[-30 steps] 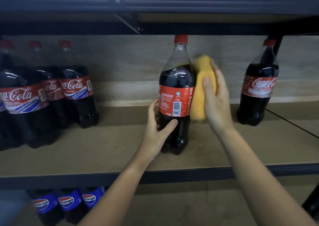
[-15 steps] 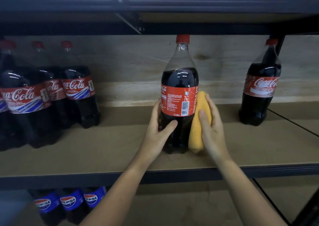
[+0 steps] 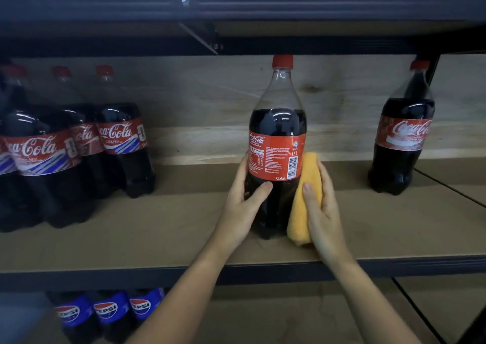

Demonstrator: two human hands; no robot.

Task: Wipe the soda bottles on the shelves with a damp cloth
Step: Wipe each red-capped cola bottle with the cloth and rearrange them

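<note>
**Bottle held and wiped on the middle shelf**

The bottle is stood upright on the shelf, near its front edge. Nearest the camera, two bare forearms are reached in from below. The lower body of the bottle is gripped by the left hand, thumb across the front, fingers curled behind. A folded yellow cloth is pressed flat against the bottle's right side by the right hand, its fingers curved over the cloth. On the shelf below, Pepsi bottles are seen at left. Further back, a cluster of Coke bottles is stood at far left, and a lone Coke bottle at right, well apart.
</note>
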